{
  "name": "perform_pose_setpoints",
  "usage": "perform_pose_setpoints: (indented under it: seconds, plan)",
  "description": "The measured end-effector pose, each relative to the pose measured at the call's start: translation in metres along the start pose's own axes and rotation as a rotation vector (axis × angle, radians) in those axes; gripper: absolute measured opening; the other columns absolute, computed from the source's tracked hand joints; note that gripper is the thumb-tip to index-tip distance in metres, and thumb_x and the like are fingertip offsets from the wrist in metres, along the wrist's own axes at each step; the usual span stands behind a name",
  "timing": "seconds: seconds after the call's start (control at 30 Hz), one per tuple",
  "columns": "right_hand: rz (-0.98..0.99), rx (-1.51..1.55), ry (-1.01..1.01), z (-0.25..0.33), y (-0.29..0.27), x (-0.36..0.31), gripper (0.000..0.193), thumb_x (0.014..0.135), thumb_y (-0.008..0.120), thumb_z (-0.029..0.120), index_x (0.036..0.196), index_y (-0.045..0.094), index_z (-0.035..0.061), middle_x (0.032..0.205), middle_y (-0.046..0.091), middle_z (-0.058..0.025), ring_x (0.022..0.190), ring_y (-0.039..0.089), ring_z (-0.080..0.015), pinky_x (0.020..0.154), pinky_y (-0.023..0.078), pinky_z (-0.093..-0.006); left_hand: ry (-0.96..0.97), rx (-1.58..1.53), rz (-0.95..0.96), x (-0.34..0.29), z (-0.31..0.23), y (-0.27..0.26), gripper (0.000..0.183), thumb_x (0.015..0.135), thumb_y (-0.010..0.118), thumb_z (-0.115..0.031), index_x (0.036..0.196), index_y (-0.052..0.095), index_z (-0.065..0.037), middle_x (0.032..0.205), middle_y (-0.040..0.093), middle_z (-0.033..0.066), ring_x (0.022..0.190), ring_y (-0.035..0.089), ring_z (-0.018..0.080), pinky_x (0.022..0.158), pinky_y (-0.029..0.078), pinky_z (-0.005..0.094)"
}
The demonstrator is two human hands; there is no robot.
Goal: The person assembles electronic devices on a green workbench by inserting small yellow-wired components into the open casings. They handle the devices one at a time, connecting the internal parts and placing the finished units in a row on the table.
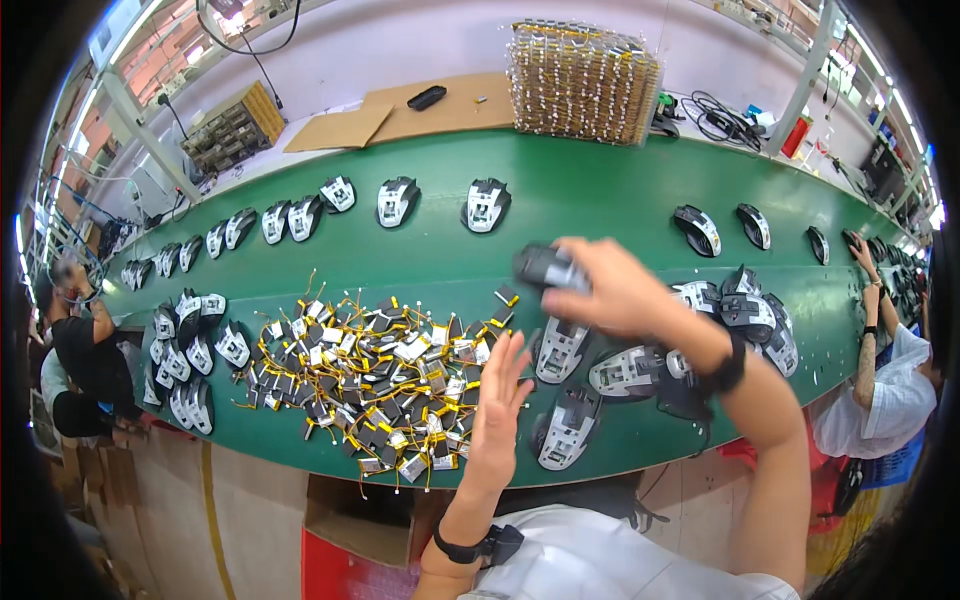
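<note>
My right hand is closed around a dark computer mouse, held above the green bench and slightly blurred. Below it lie part-assembled mice, among them a grey-and-black one near the front edge and another just behind it. My left hand is raised with its fingers extended and holds nothing. Beside it, to the left, spreads a heap of small battery packs with yellow tape and thin wires. A cluster of mice sits to the right, beyond my right forearm.
Mice stand in a row along the far side of the green bench. More mice are grouped left of the batteries. A stacked clear tray load and cardboard sit at the back. Co-workers work at both sides.
</note>
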State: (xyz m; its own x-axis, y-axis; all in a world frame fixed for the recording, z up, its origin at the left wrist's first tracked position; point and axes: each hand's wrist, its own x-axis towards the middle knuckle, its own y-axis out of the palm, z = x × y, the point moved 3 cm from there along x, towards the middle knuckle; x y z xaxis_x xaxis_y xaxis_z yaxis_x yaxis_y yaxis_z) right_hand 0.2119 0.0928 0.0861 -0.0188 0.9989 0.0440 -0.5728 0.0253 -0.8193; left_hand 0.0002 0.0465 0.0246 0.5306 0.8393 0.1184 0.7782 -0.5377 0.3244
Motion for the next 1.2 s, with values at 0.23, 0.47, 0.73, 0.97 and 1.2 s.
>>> perform_pose_setpoints:
  seconds: [0.23, 0.47, 0.73, 0.97, 1.2]
  plan:
    - [0.388, -0.885, 0.551, -0.123, -0.010, 0.096, 0.064, 0.080, 0.064, 0.060, 0.120, 0.069, 0.0105, 0.123, 0.067, -0.0083, 0.111, 0.065, -0.0307, 0.087, 0.056, -0.0460, -0.015, 0.033, 0.095, -0.036, -0.009, -0.030, 0.055, 0.097, 0.050, -0.030, 0.139, 0.039, 0.002, 0.140, 0.050, 0.0201, 0.128, 0.051, 0.0299, 0.102, 0.042, 0.0401]
    - [-0.107, -0.448, 0.479, -0.058, 0.046, 0.211, 0.077, 0.078, 0.068, 0.060, 0.132, 0.055, 0.0050, 0.129, 0.061, -0.0169, 0.117, 0.062, -0.0281, 0.087, 0.053, -0.0536, 0.011, 0.040, 0.012, -0.050, -0.028, -0.044, 0.044, 0.097, 0.052, -0.022, 0.130, 0.047, 0.005, 0.126, 0.061, 0.0208, 0.117, 0.060, 0.0279, 0.099, 0.045, 0.0370]
    - [0.062, -0.240, 0.174, -0.031, 0.074, 0.212, 0.082, 0.073, 0.073, 0.044, 0.144, 0.045, 0.0135, 0.122, 0.064, -0.0192, 0.113, 0.062, -0.0311, 0.096, 0.049, -0.0425, 0.063, -0.001, -0.036, -0.055, -0.027, -0.064, 0.045, 0.095, 0.053, -0.020, 0.132, 0.044, 0.005, 0.124, 0.060, 0.0223, 0.113, 0.062, 0.0286, 0.096, 0.048, 0.0368]
    - [0.174, 0.169, -0.568, 0.107, 0.040, 0.031, 0.081, 0.078, 0.078, 0.041, 0.142, 0.043, 0.0070, 0.132, 0.054, -0.0227, 0.118, 0.054, -0.0403, 0.099, 0.045, -0.0438, 0.088, -0.354, -0.333, -0.039, -0.032, -0.062, 0.079, 0.086, 0.068, -0.041, 0.145, 0.032, -0.002, 0.142, 0.044, 0.0194, 0.123, 0.054, 0.0337, 0.099, 0.049, 0.0435]
    - [0.098, 0.328, -0.494, 0.094, 0.031, -0.004, 0.031, 0.078, 0.076, 0.022, 0.106, 0.069, 0.0096, 0.122, 0.060, -0.0131, 0.111, 0.060, -0.0322, 0.092, 0.049, -0.0409, 0.027, -0.645, -0.052, -0.052, -0.017, -0.065, 0.096, 0.081, 0.063, -0.063, 0.147, 0.024, -0.004, 0.125, 0.055, 0.0234, 0.105, 0.063, 0.0410, 0.077, 0.060, 0.0509]
